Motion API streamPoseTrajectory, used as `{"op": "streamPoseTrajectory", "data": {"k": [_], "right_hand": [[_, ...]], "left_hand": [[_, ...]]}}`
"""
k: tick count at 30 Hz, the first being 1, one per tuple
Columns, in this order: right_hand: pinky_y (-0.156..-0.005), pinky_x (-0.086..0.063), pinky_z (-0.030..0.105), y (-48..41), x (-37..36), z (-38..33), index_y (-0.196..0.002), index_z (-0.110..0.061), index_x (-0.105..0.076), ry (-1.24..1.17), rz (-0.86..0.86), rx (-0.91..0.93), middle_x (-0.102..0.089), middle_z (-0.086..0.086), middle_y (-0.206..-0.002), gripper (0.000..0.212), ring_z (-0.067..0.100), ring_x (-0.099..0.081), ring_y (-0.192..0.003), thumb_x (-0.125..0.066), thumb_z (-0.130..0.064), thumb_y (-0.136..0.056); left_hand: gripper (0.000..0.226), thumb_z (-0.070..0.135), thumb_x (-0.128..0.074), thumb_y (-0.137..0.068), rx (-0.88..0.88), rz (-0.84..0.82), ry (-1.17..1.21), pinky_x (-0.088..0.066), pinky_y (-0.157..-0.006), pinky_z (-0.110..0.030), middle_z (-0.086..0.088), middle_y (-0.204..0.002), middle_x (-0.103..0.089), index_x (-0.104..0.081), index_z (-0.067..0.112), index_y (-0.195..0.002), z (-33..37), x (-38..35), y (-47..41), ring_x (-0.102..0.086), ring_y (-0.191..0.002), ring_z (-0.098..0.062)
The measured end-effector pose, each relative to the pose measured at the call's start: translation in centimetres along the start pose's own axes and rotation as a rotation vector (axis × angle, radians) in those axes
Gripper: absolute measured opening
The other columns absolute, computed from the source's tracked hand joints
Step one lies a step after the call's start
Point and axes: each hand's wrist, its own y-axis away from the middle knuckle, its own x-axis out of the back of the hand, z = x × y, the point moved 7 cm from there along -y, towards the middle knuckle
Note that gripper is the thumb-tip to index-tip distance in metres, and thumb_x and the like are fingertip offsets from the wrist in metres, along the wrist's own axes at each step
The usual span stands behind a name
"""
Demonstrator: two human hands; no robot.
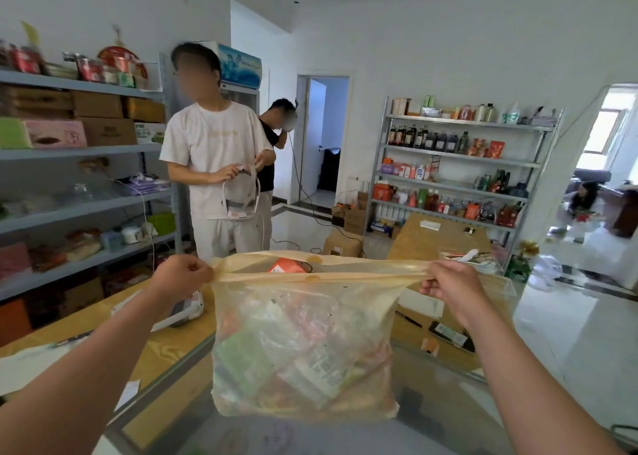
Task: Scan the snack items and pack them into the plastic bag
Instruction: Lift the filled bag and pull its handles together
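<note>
A translucent yellowish plastic bag [303, 302] hangs in front of me above the counter, stretched wide at its top. Several snack packets [297, 361] in green, white and orange fill its lower half. My left hand [181, 276] pinches the bag's left handle. My right hand [452, 287] grips the right handle, pulled out to the side. An orange box [286, 266] shows behind the bag's rim.
A wooden counter with a glass top [162, 354] runs below the bag. On it lie a white scanner device [186, 311] at left and a phone [450, 335] at right. A person in a white shirt [215, 164] stands across the counter. Stocked shelves [459, 168] line the walls.
</note>
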Motion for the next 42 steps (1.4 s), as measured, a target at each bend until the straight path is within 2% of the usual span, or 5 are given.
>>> {"op": "streamPoseTrajectory", "data": {"k": [16, 21, 24, 30, 42], "right_hand": [[-0.067, -0.057, 0.036, 0.6, -0.3, -4.8, -0.082, -0.01, -0.066, 0.238, 0.077, 0.148, -0.069, 0.01, -0.08, 0.016, 0.022, -0.067, -0.07, -0.055, -0.013, -0.094], [-0.083, -0.039, 0.031, 5.9, -5.0, -9.7, -0.084, -0.014, -0.061, 0.819, 0.28, 0.907, -0.055, -0.001, -0.09, 0.004, 0.015, -0.042, -0.09, -0.058, -0.014, -0.085], [-0.085, -0.043, 0.028, 10.8, -13.4, -10.5, -0.097, -0.01, -0.064, 0.808, -0.217, 1.167, -0.057, 0.0, -0.096, 0.018, 0.013, -0.047, -0.096, -0.049, -0.005, -0.088], [-0.104, -0.04, 0.04, 8.9, -24.8, -4.2, -0.132, -0.018, -0.053, 1.194, -0.732, 0.857, -0.053, 0.004, -0.135, 0.046, 0.022, -0.047, -0.123, -0.051, -0.005, -0.089], [-0.067, -0.043, 0.027, 2.6, -19.0, -2.0, -0.106, -0.013, -0.065, 1.584, -0.523, 0.569, -0.065, 0.002, -0.104, 0.028, 0.019, -0.058, -0.086, -0.064, -0.032, -0.086]], "left_hand": [[0.04, 0.03, -0.039, -0.102, -0.395, 0.37, -0.277, -0.049, -0.054, -0.038, -0.008, -0.061, -0.054, -0.054, 0.005, -0.074, 8.8, 1.1, -0.9, -0.054, -0.056, -0.027], [0.037, 0.028, -0.04, -0.102, -0.459, 0.358, -0.16, -0.044, -0.052, -0.038, -0.007, -0.061, -0.054, -0.052, 0.005, -0.075, 9.4, 0.5, 0.0, -0.052, -0.055, -0.024], [0.037, 0.027, -0.04, -0.102, -0.434, 0.363, -0.139, -0.039, -0.051, -0.034, -0.005, -0.062, -0.051, -0.053, 0.005, -0.075, 9.5, 0.3, 0.1, -0.049, -0.054, -0.021], [0.035, 0.023, -0.041, -0.101, -0.435, 0.384, -0.091, -0.042, -0.057, -0.039, -0.006, -0.063, -0.051, -0.053, 0.002, -0.076, 9.4, 0.0, 0.7, -0.051, -0.059, -0.027], [0.035, 0.03, -0.039, -0.103, -0.207, 0.392, 0.012, -0.051, -0.065, -0.04, -0.006, -0.068, -0.055, -0.058, 0.007, -0.084, 5.2, 1.6, -1.0, -0.057, -0.068, -0.029]]}}
